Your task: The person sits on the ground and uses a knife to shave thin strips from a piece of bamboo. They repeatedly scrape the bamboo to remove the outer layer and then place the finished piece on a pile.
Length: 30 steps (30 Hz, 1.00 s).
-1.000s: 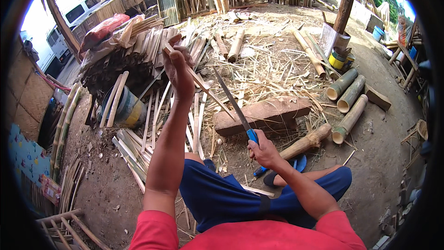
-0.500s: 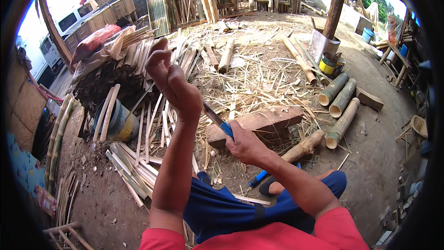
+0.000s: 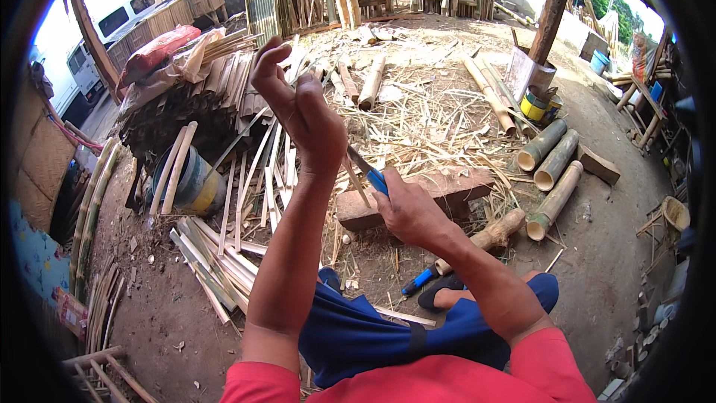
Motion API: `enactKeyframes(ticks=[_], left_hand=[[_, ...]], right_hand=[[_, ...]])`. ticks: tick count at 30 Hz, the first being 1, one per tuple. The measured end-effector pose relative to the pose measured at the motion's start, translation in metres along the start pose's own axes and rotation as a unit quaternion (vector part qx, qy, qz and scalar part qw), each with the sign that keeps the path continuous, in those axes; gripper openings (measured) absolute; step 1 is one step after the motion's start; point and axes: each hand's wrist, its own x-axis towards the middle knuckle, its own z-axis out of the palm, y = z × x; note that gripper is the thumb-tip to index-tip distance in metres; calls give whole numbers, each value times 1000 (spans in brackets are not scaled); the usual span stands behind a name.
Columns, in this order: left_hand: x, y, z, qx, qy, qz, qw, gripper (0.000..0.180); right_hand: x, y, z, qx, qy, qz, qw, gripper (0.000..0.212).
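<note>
My left hand (image 3: 302, 108) is raised ahead of me with its fingers curled. A thin bamboo strip (image 3: 358, 183) slants down from behind that wrist, and the curled fingers appear to grip its upper part, which the hand mostly hides. My right hand (image 3: 414, 209) is closed around the blue handle of a knife (image 3: 377, 180). The knife's dark blade points up and left, against or very near the strip beside my left wrist; its tip is hidden. Below both hands lies a thick wooden block (image 3: 440, 192) on the ground.
A blue-handled tool (image 3: 421, 280) lies by my foot near a rough log (image 3: 496, 233). Cut bamboo tubes (image 3: 556, 201) rest at the right. Split strips (image 3: 216, 261) and a bucket (image 3: 195, 186) are at the left. Shavings (image 3: 418, 127) cover the ground ahead, before a post (image 3: 553, 11).
Both hands have shifted slightly right in the view. A length of bamboo strip now shows below the knife blade, where none was visible before.
</note>
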Motion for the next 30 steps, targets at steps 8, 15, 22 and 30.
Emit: enactKeyframes(ticks=[8,15,22,30], left_hand=[[-7,-8,-7,-89,-58,-166,980,35],[-36,-23,-44,93,-3,-223,970,32],[-48,-51,-63,91,31,-174,980,42],[-28,-60,-97,52,39,-216,974,58]], right_hand=[[16,94,91,-116,-73,148,980,32],[17,91,115,63,54,-44,996,30],[21,201,186,-67,-82,280,954,33],[-1,216,199,34,-61,255,965,38]])
